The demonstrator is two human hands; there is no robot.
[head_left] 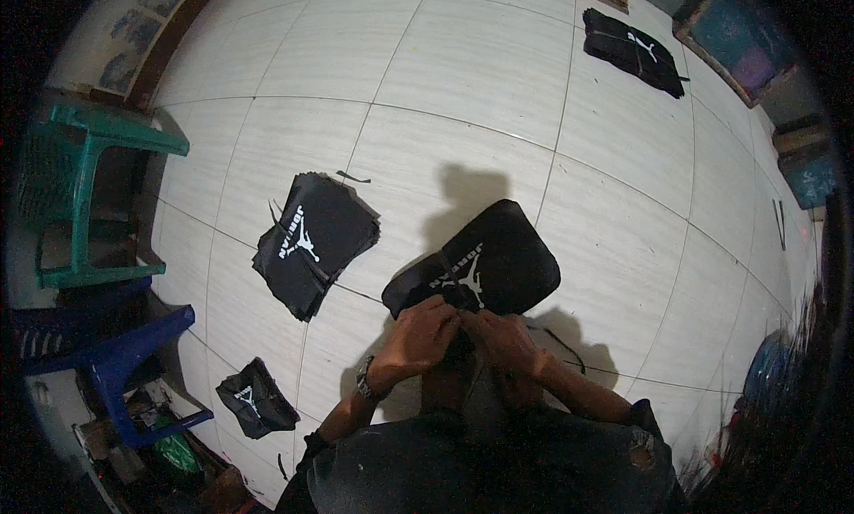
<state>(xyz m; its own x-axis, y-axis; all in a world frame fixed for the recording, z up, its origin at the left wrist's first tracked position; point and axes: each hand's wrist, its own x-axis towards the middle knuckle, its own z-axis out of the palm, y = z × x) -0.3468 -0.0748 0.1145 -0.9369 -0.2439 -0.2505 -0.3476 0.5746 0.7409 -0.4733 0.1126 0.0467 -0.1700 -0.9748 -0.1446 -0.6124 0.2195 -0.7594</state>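
Note:
A black fabric bag point(498, 256) with a white printed figure hangs in front of me, bulging outward. My left hand point(422, 331) and my right hand point(503, 336) both grip its near edge, fingers closed on the cloth close together. A stack of flat black printed bags point(311, 238) lies on the white tiled floor to the left of my hands. One more black bag point(256, 398) lies crumpled at the lower left.
Another pile of black printed fabric point(633, 49) lies at the far right. A green plastic stool point(80, 194) and a blue stool point(124, 363) stand at the left. Framed boards point(738, 42) lean at the upper right. A thin black strip point(352, 177) lies on the tiles.

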